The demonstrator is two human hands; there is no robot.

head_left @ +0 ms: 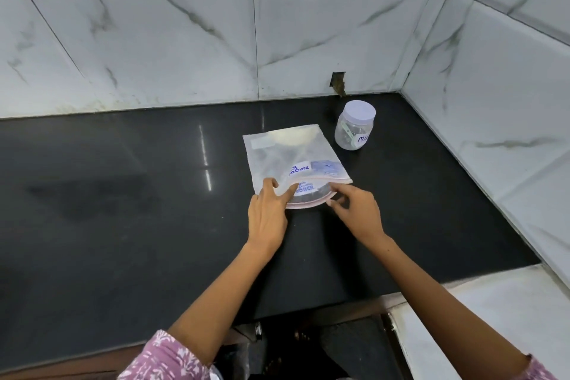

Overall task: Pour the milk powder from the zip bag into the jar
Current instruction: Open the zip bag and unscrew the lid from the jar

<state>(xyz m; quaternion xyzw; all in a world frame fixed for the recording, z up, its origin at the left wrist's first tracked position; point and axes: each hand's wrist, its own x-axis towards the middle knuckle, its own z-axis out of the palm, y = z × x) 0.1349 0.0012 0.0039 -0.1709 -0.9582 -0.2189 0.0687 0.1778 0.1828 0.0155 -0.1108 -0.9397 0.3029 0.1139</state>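
A clear zip bag [287, 157] lies flat on the black counter [123, 194], white milk powder [293, 136] gathered at its far end. Its pink zip edge faces me and gapes a little. My left hand [268, 216] pinches the near left part of the bag's mouth, thumb reaching into the opening. My right hand [357, 210] pinches the zip edge on the right. A clear plastic jar [354, 126] with a white lid on and a handwritten label stands upright just right of the bag's far end.
Marble-patterned tiled walls close the counter at the back and on the right. A small dark hole [338, 82] sits in the back wall behind the jar. A white ledge [493, 318] lies at the near right.
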